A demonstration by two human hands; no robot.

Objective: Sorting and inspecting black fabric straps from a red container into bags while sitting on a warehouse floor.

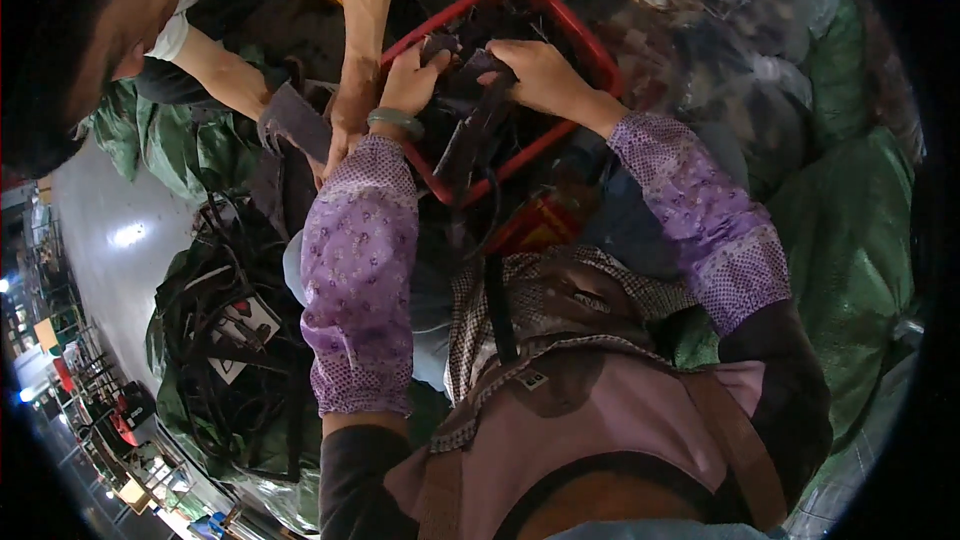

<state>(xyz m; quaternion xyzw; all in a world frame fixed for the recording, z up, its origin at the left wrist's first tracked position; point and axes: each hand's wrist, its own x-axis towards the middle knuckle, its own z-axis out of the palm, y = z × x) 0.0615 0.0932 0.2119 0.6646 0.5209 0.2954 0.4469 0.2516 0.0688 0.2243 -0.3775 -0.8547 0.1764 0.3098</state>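
Over a red plastic basket [590,45], both my hands pinch a dark grey-brown fabric piece [462,88]. My left hand [406,85], with a pale green bangle at the wrist, grips its left end. At the other end, my right hand [545,78] has thumb and fingers closed on the cloth. A dark strip [470,145] hangs below it into the basket. Purple flowered sleeve covers are on both my forearms. Close by on the left, a co-worker's hand [348,125] is at another grey-brown fabric piece [297,122], beside my left wrist.
Green woven sacks [845,240] stand at the right, with clear plastic bags [740,0] behind. At the lower left is a sack of black straps or strips [245,380]. A grey floor [110,205] and cluttered shelves [95,410] lie farther left.
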